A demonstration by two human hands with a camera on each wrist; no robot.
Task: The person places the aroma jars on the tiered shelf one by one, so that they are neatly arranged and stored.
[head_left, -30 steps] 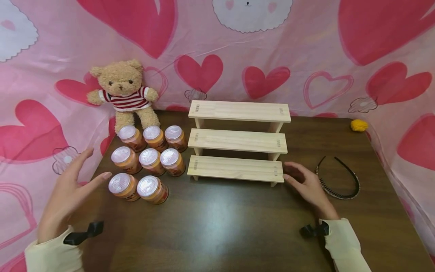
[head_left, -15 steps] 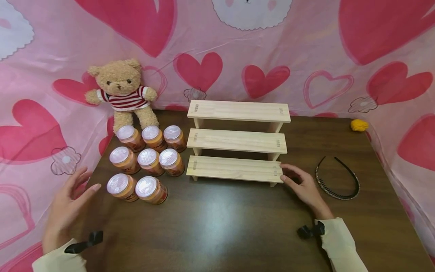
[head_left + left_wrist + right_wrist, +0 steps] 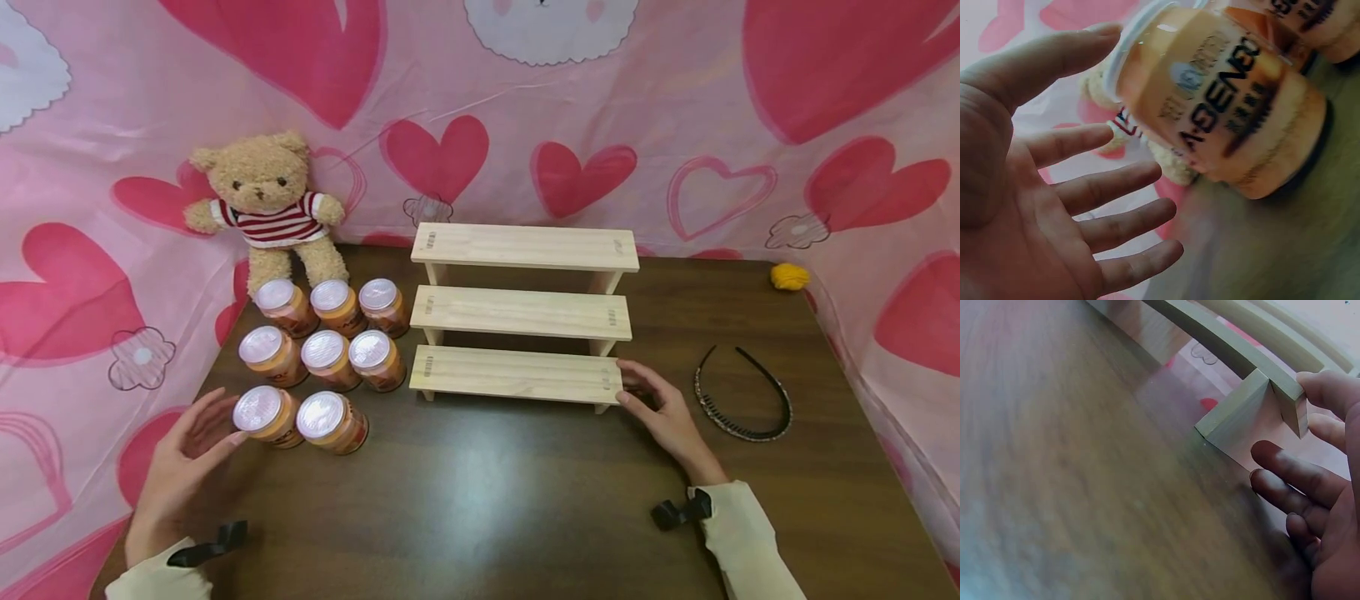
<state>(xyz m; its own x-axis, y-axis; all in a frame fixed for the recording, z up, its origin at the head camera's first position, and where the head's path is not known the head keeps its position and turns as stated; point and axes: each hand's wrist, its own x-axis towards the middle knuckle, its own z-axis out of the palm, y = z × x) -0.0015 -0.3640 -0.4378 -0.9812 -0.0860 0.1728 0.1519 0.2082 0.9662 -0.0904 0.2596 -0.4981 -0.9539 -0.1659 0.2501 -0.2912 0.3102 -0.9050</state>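
Observation:
A three-step wooden display stand (image 3: 517, 371) stands mid-table. My right hand (image 3: 663, 412) is at the right end of its lowest step, thumb and forefinger touching that end. In the right wrist view the thumb (image 3: 1322, 390) meets the plank's end (image 3: 1297, 412), while the other fingers hang loosely below. To the left, several orange jars with pale lids stand in rows. My left hand (image 3: 183, 462) is spread beside the front-left jar (image 3: 270, 417), thumb near its lid. In the left wrist view this jar (image 3: 1222, 106) shows dark lettering, and the palm (image 3: 1029, 231) faces it with nothing held.
A teddy bear (image 3: 270, 192) in a striped shirt sits behind the jars (image 3: 330, 354). Right of the stand lie a black headband (image 3: 750, 429) and a small yellow ball-like thing (image 3: 790, 277). A pink heart-print cloth (image 3: 510, 100) hangs behind the brown table (image 3: 480, 517).
My left hand has come down and to the right, close up to the front-left jar. The right hand has shifted slightly left against the lowest step's end. Jars and stand keep their places.

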